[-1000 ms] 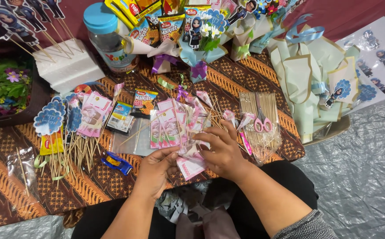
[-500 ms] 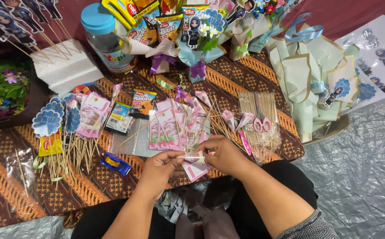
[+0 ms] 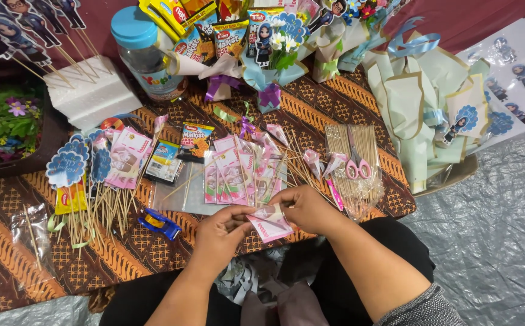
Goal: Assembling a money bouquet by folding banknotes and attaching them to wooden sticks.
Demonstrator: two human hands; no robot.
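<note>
Fingers of the left hand [image 3: 223,226] and right hand [image 3: 306,208] pinch a pink banknote [image 3: 268,222] at the table's [image 3: 45,265] near edge, its long axis slanting down-right.

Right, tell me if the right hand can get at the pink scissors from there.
Probably yes: the scissors lie uncovered on the skewers just beyond the right hand, nothing between, though it now holds a pink note.
</note>
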